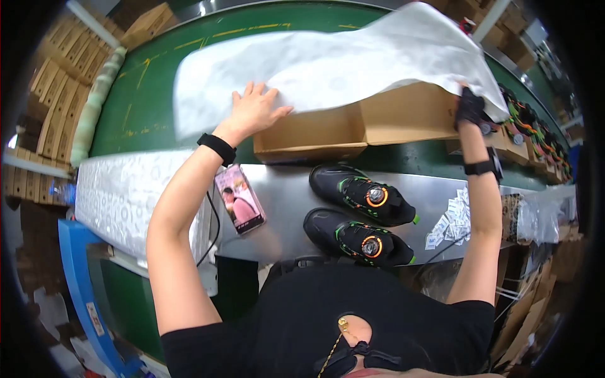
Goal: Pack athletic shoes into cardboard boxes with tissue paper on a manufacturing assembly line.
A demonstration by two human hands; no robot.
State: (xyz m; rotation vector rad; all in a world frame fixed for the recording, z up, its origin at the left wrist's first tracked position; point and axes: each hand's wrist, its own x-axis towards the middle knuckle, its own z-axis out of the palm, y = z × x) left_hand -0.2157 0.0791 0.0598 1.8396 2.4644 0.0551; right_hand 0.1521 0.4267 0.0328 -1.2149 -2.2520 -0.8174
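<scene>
A large sheet of white tissue paper (pixel 340 69) spreads over an open cardboard shoebox (pixel 309 151), hiding much of its inside. My left hand (pixel 257 110) lies with spread fingers on the paper above the box's left end. At the right, my right hand (pixel 469 107), in a black glove, pinches the paper's edge beside the box lid (pixel 409 116). Nearer to me, a pair of black shoes with green trim and orange-ringed dials rests on the metal table: one shoe (pixel 359 194) behind the other shoe (pixel 356 238).
A phone (pixel 239 200) with a lit screen lies left of the shoes, near a black cable. Small white packets (pixel 450 220) are scattered at the right. A stack of patterned paper (pixel 132 195) covers the left side. More shoes (pixel 535 126) line the far right.
</scene>
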